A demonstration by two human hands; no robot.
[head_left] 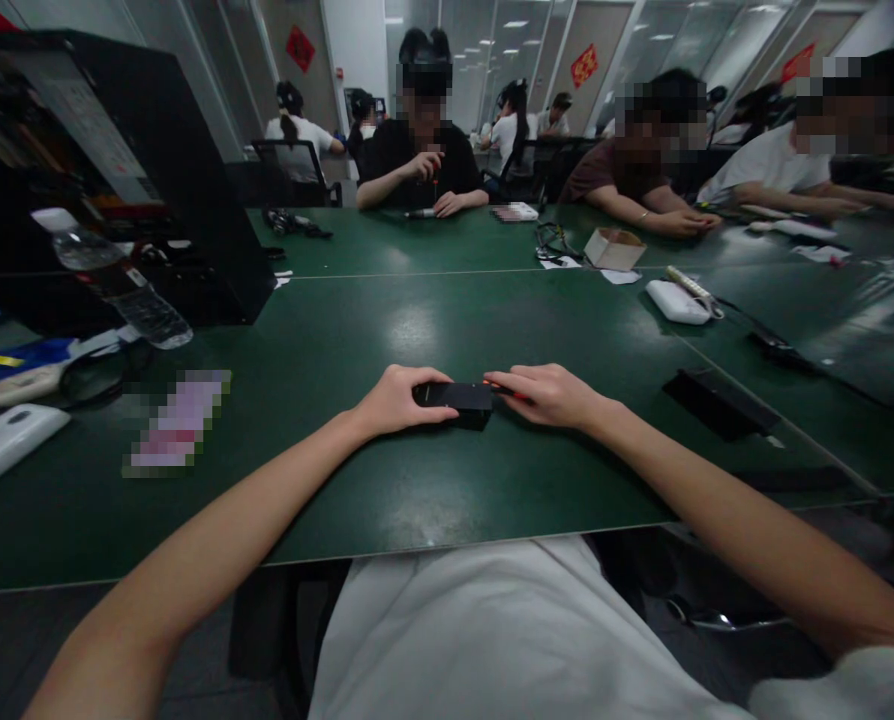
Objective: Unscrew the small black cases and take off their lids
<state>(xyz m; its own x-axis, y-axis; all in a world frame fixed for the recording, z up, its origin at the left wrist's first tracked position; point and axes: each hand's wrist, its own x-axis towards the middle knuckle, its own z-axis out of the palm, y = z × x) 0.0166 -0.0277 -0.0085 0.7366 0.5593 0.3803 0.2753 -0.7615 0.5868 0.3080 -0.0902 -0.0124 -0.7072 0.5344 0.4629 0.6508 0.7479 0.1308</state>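
Now your left hand [400, 402] clasps the black box [458, 398] (matte, rectangular); beside it your right hand [553, 396] pinches a slim red tool [501, 389].

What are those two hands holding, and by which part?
The left hand grips a small black box by its left end, on the green table. The right hand pinches a thin red tool at the box's right end.

2 bare hands: left hand [396, 400], right hand [552, 396]. 1 small black rectangular box [454, 399]. 1 thin red-handled tool [502, 390]. 1 clear plastic water bottle [117, 285]. 1 open tan cardboard box [613, 249].
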